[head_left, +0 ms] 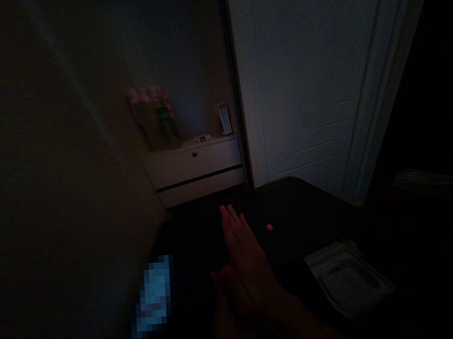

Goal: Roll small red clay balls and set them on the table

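In the dim light my right hand (250,259) lies with its fingers stretched out and together, pressed palm to palm against my left hand (224,301). Most of the left hand is behind the right one and in shadow; it seems to be held flat too. Whether anything is between the palms is hidden. A small round orange-red ball (269,228) rests on the black table (300,201), just right of my fingertips and apart from them.
A clear-looking packet (349,279) lies at the right. At the lower left glows a pixelated bright screen-like patch (155,297). Beyond the table stand white drawers (199,163), with a green-capped bottle (167,124) and a red-and-white checked item (146,95) above. A white door (294,85) is behind.
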Motion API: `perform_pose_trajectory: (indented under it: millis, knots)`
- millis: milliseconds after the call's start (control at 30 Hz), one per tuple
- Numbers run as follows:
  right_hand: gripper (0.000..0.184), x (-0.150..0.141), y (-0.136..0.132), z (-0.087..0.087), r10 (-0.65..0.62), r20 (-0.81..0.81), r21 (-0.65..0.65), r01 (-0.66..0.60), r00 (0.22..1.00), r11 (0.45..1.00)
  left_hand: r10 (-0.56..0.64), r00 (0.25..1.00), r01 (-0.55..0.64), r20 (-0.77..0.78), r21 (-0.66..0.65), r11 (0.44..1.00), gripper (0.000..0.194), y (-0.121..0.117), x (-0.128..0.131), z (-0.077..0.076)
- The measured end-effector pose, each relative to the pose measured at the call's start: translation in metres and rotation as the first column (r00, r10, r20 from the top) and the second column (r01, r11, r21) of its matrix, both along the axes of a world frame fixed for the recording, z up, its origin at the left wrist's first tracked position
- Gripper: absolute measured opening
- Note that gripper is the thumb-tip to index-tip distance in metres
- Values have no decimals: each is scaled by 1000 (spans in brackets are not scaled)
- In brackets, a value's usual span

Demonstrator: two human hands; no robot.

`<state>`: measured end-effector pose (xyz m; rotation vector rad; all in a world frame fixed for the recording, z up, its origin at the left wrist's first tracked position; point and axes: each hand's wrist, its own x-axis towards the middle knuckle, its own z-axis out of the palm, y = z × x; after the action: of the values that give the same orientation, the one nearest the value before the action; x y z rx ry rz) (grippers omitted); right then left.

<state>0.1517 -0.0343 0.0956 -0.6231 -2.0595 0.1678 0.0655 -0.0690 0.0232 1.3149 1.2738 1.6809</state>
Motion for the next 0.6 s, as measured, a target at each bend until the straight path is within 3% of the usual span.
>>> perform_pose_trajectory:
  millis: [67, 167, 200, 267, 367, 467, 600]
  knots:
    - [76, 3, 2, -10, 42, 34, 55, -44, 999, 997, -21, 994, 24, 106, -24, 999, 60, 2, -14, 2]
    - [77, -9, -9, -34, 115, 139, 144, -135, 984, 980, -27, 978, 39, 205, -55, 998, 59, 4, -25, 0]
    - [69, -15, -14, -40, 136, 147, 209, -165, 980, 964, -20, 975, 35, 222, -63, 997, 54, 4, -25, -1]
    - [58, -27, -21, -41, 123, 152, 221, -154, 981, 963, 17, 961, -3, 275, -52, 999, 47, 6, -21, -4]
    - [66, -34, -18, -24, 101, 130, 153, -121, 986, 981, 66, 930, -70, 361, 0, 998, 45, 11, -9, -6]
    - [79, -31, -6, -9, 97, 188, 43, -107, 977, 993, 18, 908, -49, 419, 63, 997, 58, 20, -3, -6]
    - [82, -37, 9, -20, 204, 226, -79, -191, 953, 979, -65, 877, 6, 476, 125, 992, 72, 35, -9, -10]
